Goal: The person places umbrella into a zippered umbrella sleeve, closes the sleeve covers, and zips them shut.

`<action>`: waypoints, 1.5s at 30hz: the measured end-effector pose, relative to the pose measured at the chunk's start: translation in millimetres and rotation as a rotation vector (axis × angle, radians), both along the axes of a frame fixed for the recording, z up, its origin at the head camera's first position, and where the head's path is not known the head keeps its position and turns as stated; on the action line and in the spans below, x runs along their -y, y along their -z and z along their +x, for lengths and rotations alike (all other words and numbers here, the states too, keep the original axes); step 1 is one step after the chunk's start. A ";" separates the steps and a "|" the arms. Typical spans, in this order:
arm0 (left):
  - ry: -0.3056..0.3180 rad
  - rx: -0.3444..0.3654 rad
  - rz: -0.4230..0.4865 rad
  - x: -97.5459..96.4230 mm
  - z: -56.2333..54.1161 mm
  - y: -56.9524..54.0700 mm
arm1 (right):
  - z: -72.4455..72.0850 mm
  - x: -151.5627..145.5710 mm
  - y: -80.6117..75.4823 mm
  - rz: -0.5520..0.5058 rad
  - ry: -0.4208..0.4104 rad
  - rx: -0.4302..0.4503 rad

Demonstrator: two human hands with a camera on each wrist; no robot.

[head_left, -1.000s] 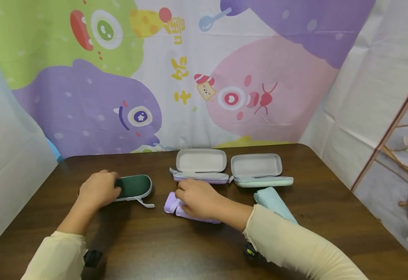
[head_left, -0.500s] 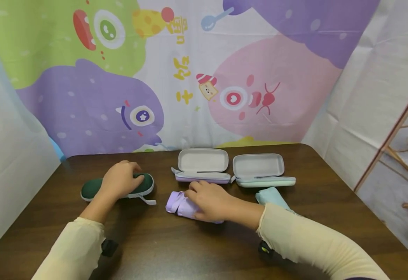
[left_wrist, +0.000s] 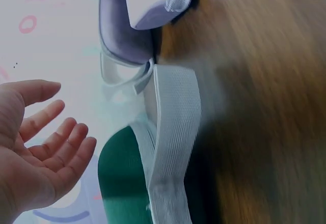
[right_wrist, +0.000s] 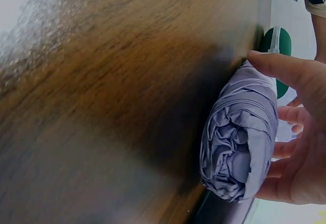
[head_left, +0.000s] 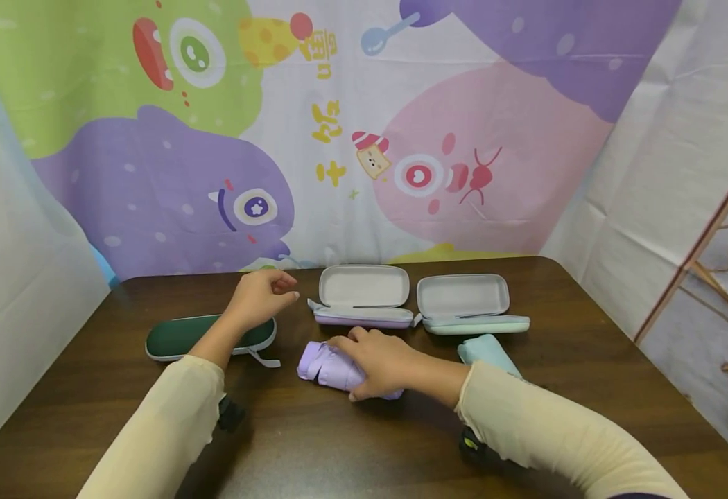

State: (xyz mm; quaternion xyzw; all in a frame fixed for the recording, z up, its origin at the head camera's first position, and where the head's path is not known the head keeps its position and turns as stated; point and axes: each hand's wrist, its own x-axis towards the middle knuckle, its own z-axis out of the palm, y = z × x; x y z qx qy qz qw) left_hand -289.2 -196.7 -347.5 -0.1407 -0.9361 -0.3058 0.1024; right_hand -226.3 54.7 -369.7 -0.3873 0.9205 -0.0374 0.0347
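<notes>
Gripping the rolled lilac fabric bundle (head_left: 334,367) on the brown wood-grain table (head_left: 314,447): right hand (head_left: 384,360), thumb and fingers around it. Left hand (head_left: 263,298), fingers loosely spread, hovers near the oblong dark-green grey-edged case (head_left: 177,338).

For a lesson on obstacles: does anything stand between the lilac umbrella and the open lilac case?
Only the right grip, its fingers behind the folded lilac umbrella; nothing else visible blocks the lilac case.
</notes>
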 end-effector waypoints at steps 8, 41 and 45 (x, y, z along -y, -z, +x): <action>0.037 0.053 0.039 -12.4 -12.2 0.7 | -4.9 9.6 5.4 0.036 0.013 0.021; 0.026 0.143 0.155 -33.7 -38.7 15.7 | -4.4 -20.2 -5.5 -0.074 -0.061 -0.015; -0.001 0.138 0.134 -36.4 -43.2 18.9 | -2.8 -27.3 -8.8 -0.078 -0.061 -0.030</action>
